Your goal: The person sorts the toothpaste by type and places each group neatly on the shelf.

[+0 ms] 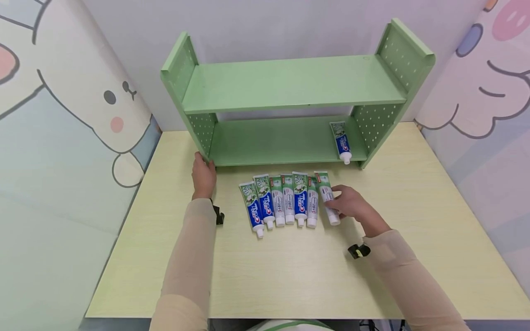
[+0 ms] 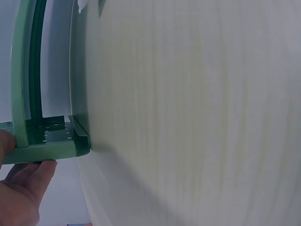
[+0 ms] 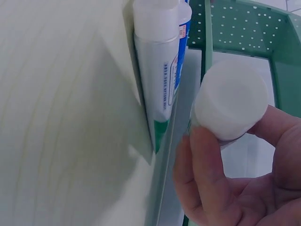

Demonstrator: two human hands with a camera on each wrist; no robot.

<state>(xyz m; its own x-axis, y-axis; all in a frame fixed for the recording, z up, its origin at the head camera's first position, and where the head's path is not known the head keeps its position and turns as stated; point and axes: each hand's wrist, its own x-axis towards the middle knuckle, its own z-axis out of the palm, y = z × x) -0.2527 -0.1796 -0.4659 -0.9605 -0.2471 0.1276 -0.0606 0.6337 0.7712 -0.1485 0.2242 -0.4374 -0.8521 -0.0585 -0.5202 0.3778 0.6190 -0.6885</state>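
Note:
My right hand (image 1: 349,202) pinches a white-and-green toothpaste tube (image 1: 322,181) between thumb and fingers, at the right end of a row of tubes. In the right wrist view its white cap (image 3: 233,99) faces the camera, lifted apart from the white tube (image 3: 155,80) beside it. With my left hand (image 1: 204,177) I grip the lower front edge of the green shelf's left side panel (image 2: 47,150), thumb on one face and fingers on the other. One blue-and-green toothpaste tube (image 1: 341,140) lies at the right end of the lower shelf board (image 1: 273,140), its cap over the front edge.
On the table (image 1: 290,276) before the shelf, blue tubes (image 1: 252,208) and white tubes (image 1: 277,202) lie side by side, caps toward me. The upper shelf board (image 1: 290,82) spans between perforated side panels (image 1: 378,122). A wall (image 1: 290,27) stands close behind.

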